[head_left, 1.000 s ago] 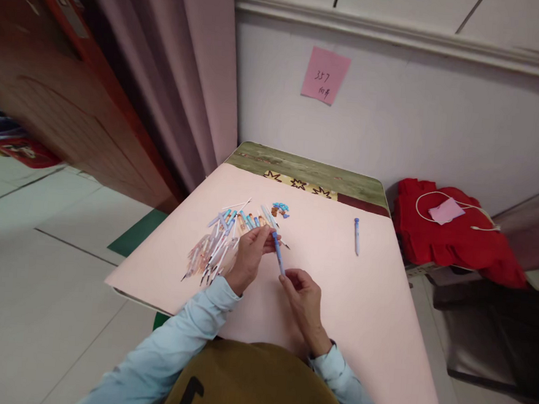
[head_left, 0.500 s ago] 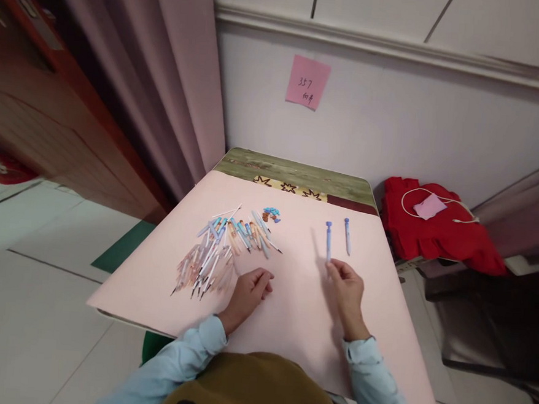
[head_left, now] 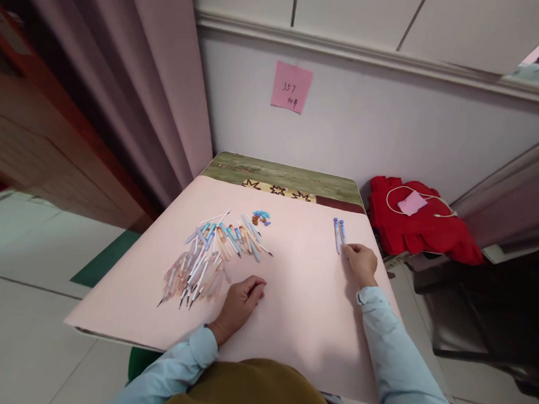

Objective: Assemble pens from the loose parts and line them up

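Note:
On the right side of the pink tabletop [head_left: 292, 277], my right hand [head_left: 361, 264] pinches the lower end of a blue pen [head_left: 342, 232] with a darker blue top. A second blue pen [head_left: 336, 236] lies close beside it, nearly parallel. My left hand [head_left: 240, 300] rests on the tabletop with its fingers curled in, and nothing shows in it. To its left lies a heap of clear pen barrels and white refills [head_left: 195, 277]. Behind that are several coloured pen parts [head_left: 230, 236] in blue, teal and orange. Small blue and brown pieces [head_left: 261, 217] sit at the heap's far end.
The table's green wood-patterned far strip [head_left: 289, 177] meets the wall, where a pink note [head_left: 291, 88] is stuck. Right of the table is a red cloth [head_left: 424, 228] with a white cable and a pink paper. A curtain [head_left: 168, 65] hangs on the left.
My right hand has moved right, bringing its blue pen from the left of the other pen to just right of it. My left hand stays curled in about the same place. The view has shifted slightly.

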Demonstrator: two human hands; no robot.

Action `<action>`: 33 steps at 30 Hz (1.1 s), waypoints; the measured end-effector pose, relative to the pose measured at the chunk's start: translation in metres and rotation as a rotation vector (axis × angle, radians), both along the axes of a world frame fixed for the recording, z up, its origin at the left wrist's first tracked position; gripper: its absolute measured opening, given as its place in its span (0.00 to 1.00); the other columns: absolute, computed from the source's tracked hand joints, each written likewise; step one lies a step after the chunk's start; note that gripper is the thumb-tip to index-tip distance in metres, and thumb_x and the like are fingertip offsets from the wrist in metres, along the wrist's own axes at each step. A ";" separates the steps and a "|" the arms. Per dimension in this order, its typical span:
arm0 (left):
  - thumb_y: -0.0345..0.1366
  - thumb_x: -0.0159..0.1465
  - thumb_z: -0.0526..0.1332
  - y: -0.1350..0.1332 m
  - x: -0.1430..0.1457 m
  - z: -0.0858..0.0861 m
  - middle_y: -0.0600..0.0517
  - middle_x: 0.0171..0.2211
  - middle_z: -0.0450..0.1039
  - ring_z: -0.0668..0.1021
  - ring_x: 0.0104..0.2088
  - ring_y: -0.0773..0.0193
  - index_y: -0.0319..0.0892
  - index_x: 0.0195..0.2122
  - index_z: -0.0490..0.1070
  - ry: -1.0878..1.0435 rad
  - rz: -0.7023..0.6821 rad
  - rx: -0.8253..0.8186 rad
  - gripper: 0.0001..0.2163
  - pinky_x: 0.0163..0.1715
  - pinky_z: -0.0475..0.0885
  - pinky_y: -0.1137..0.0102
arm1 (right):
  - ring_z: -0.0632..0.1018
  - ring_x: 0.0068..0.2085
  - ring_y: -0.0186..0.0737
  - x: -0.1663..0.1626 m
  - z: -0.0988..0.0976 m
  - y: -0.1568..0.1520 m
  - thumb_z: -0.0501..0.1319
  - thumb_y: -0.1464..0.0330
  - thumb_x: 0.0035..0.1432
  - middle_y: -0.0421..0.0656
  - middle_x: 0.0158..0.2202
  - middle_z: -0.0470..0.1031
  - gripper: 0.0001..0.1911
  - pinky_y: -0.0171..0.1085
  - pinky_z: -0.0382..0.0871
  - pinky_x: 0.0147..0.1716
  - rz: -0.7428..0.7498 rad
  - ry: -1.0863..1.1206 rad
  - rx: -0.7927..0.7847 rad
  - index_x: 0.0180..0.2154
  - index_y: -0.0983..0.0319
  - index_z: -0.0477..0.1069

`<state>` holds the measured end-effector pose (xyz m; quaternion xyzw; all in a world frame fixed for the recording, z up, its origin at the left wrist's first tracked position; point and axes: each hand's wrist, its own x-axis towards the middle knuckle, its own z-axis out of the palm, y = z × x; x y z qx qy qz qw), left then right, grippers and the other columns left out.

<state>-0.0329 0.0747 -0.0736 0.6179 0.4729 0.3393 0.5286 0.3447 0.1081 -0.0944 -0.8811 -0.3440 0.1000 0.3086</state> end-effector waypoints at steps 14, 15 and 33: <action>0.43 0.64 0.59 0.000 -0.001 -0.004 0.53 0.26 0.75 0.74 0.25 0.65 0.44 0.37 0.75 0.044 -0.015 0.031 0.10 0.28 0.68 0.71 | 0.76 0.32 0.46 0.002 0.000 0.017 0.62 0.55 0.48 0.51 0.31 0.81 0.20 0.39 0.63 0.32 0.023 -0.001 0.006 0.34 0.63 0.83; 0.43 0.64 0.58 0.000 -0.001 -0.005 0.53 0.26 0.74 0.74 0.25 0.65 0.44 0.37 0.75 0.048 -0.017 0.033 0.10 0.28 0.68 0.72 | 0.76 0.32 0.46 0.003 0.000 0.017 0.62 0.55 0.48 0.51 0.31 0.81 0.20 0.39 0.63 0.32 0.024 -0.004 0.008 0.34 0.63 0.83; 0.38 0.66 0.55 -0.002 -0.002 -0.011 0.53 0.26 0.73 0.75 0.27 0.66 0.41 0.38 0.73 0.074 -0.066 0.131 0.09 0.29 0.68 0.72 | 0.71 0.24 0.35 -0.199 -0.001 0.017 0.61 0.53 0.54 0.41 0.24 0.74 0.21 0.33 0.66 0.24 0.290 0.611 0.495 0.37 0.66 0.77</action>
